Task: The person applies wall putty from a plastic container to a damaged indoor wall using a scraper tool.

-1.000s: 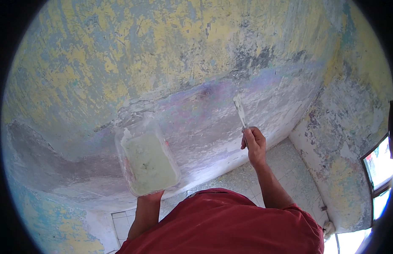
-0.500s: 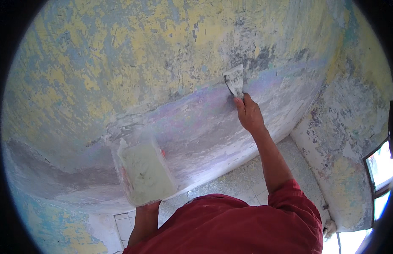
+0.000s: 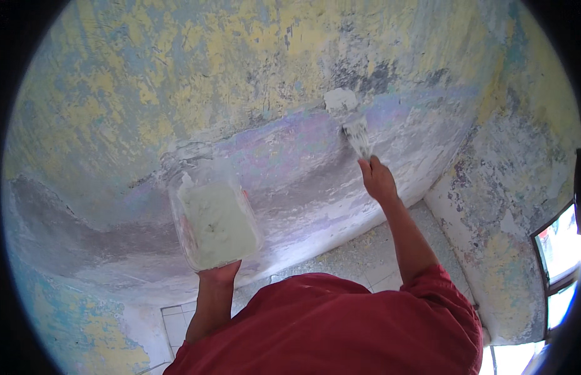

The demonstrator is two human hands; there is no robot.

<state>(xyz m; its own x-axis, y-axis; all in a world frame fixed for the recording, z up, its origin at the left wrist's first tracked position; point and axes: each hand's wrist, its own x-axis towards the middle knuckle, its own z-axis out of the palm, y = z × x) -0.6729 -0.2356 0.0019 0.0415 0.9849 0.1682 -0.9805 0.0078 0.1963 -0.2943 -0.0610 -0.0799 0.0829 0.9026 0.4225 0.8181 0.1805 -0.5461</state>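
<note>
My left hand [image 3: 220, 273] holds up a flat rectangular board [image 3: 214, 220] loaded with pale wet plaster, in front of the wall. My right hand [image 3: 378, 180] is raised and grips a putty knife [image 3: 357, 135] whose blade rests against the peeling wall [image 3: 196, 81]. Just above the blade sits a fresh white patch of plaster [image 3: 340, 100]. The wall is flaked yellow, blue and grey, with a smoother greyish band running across its middle. My red sleeves fill the lower part of the view.
A second peeling wall [image 3: 509, 206] meets the first one at a corner on the right. A window [image 3: 562, 262] shows at the right edge. Tiled floor [image 3: 178, 325] lies below, beside my red shirt [image 3: 340, 331].
My right hand rose from beside the plaster board up to the wall, pressed the knife there, then drew it slightly down, leaving a white patch of plaster. The board stayed about level.
</note>
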